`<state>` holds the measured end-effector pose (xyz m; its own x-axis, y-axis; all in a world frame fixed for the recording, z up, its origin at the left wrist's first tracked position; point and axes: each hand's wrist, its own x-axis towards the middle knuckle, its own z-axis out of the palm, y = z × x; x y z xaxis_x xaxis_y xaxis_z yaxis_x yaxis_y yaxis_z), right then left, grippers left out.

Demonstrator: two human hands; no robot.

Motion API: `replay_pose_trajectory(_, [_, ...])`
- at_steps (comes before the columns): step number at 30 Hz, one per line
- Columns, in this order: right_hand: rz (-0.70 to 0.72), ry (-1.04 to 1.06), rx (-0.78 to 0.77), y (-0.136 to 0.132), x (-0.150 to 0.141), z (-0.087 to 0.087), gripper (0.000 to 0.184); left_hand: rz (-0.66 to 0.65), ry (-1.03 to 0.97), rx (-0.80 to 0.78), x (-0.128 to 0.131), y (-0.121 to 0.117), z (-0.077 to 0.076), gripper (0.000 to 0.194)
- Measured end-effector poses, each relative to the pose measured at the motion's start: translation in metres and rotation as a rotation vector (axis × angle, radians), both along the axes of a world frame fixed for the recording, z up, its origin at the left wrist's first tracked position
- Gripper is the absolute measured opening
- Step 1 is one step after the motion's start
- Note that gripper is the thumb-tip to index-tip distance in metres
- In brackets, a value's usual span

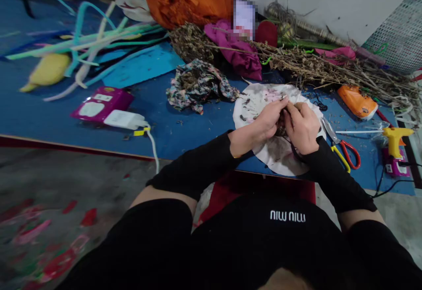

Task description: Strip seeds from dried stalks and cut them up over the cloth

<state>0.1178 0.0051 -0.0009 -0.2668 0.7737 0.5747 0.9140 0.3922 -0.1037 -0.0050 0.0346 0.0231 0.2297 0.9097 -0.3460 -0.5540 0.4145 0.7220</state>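
Note:
My left hand [267, 122] and my right hand [303, 126] meet over a round white cloth [275, 157] at the table's front edge. Fingers of both are closed in a pinch, their tips together. Whatever they grip is mostly hidden; some dark brown matter shows just below the fingers. Dark dried bits and pinkish stains are scattered on the cloth. Close by on the right lie scissors [350, 154] with red and yellow handles, blades against the cloth's edge. Behind the cloth stretches a heap of dried stems [303, 68].
A yellow glue gun [395, 139] with cords stands at right, near an orange bundle [358, 102]. To the left are a floral cloth [194, 83], a purple box [103, 104] with a white plug [123, 119], and fuzzy coloured strips [99, 44]. An orange bag [187, 0] sits behind.

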Motion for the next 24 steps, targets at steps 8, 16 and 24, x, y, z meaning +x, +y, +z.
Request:
replay_pose_trajectory(8, [0.130,0.069,-0.024,-0.005,-0.004,-0.002,0.041,0.185,-0.092,-0.096,-0.003,0.011,0.002,0.034])
replay_pose_trajectory(16, [0.131,0.409,-0.012,0.002,0.009,0.007,0.029,0.116,-0.155,-0.125,-0.015,0.016,0.010,0.035])
replay_pose_trajectory(24, [0.132,0.686,-0.251,0.015,0.014,0.004,0.026,-0.273,0.165,0.150,-0.015,0.008,0.006,0.073])
